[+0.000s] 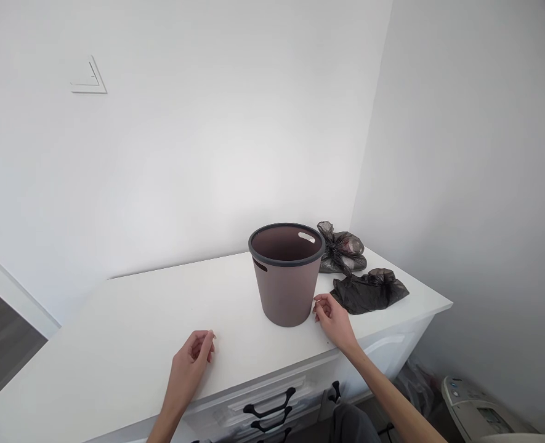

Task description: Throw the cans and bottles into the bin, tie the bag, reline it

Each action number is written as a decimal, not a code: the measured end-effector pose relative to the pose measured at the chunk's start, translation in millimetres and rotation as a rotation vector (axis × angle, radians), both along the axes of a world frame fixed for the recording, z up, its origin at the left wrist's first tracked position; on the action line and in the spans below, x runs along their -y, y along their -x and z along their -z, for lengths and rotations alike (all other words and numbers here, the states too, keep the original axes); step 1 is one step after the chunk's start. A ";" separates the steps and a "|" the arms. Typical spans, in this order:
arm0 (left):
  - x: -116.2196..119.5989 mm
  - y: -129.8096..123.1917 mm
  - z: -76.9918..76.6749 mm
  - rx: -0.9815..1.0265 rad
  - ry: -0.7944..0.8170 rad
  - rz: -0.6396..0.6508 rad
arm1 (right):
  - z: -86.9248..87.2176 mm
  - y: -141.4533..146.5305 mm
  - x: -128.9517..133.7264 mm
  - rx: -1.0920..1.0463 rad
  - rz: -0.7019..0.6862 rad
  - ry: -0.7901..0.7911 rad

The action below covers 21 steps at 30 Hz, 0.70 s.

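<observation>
A brownish-mauve trash bin [285, 295] with a dark grey rim and cut-out handle slots stands upright on the white cabinet top [161, 307]. To its left, my left hand [193, 357] rests near the front edge, fingers curled in towards the thumb, with nothing visible in them. My right hand [332, 317] is beside the bin's lower right side, its fingers loosely curled and no object showing in them; whether the fingertips touch the bin I cannot tell. Just beyond this hand lies a crumpled black plastic bag [369, 290]. Behind it sits a knotted black trash bag [343, 252] with rubbish inside, partly hidden by the bin.
White walls [235, 123] meet in a corner behind the cabinet. Black drawer handles [270, 404] stick out from its front. A beige appliance [478, 412] with a control panel stands at lower right, near a clear plastic bag [413, 387] on the floor.
</observation>
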State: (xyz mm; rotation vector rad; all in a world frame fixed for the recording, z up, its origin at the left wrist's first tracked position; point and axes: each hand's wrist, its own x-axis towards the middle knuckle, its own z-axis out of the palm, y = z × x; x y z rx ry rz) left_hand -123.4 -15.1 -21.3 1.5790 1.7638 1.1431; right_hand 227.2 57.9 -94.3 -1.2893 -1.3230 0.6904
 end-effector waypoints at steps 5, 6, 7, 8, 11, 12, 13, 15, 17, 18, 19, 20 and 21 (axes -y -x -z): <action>0.1 1.3 1.7 0.009 0.001 0.007 | -1.2 -0.7 0.9 0.019 -0.020 0.005; 0.1 1.4 1.9 0.011 0.003 0.007 | -1.2 -1.0 1.1 0.022 -0.024 0.007; 0.0 1.5 2.2 0.012 0.006 0.009 | -1.1 -1.4 1.3 0.023 -0.028 0.010; -0.1 1.6 2.6 0.013 0.008 0.011 | -0.7 -1.8 1.4 0.025 -0.032 0.013; -0.3 2.6 4.2 0.010 0.009 0.020 | 1.6 -2.8 0.8 0.047 -0.064 0.015; -0.4 3.1 4.8 0.008 0.008 0.023 | 2.4 -2.9 0.2 0.064 -0.078 0.013; -0.4 3.6 5.4 0.006 0.009 0.027 | 2.9 -2.9 -0.4 0.086 -0.092 0.011; -0.6 4.8 6.8 0.003 0.012 0.031 | 2.6 -1.7 -1.8 0.157 -0.120 0.017; -0.9 6.1 8.3 0.001 0.017 0.034 | -0.1 1.4 -3.1 0.265 -0.163 0.033; -1.1 6.7 9.0 0.001 0.015 0.035 | -2.1 4.0 -3.5 0.325 -0.194 0.037; -1.2 7.2 9.7 0.003 0.012 0.036 | -4.4 7.0 -3.8 0.387 -0.229 0.031; -1.4 7.7 10.3 0.005 0.009 0.038 | -6.8 10.3 -4.0 0.447 -0.265 0.018; -1.4 8.1 10.7 0.007 0.006 0.040 | -9.1 13.5 -4.0 0.501 -0.299 -0.001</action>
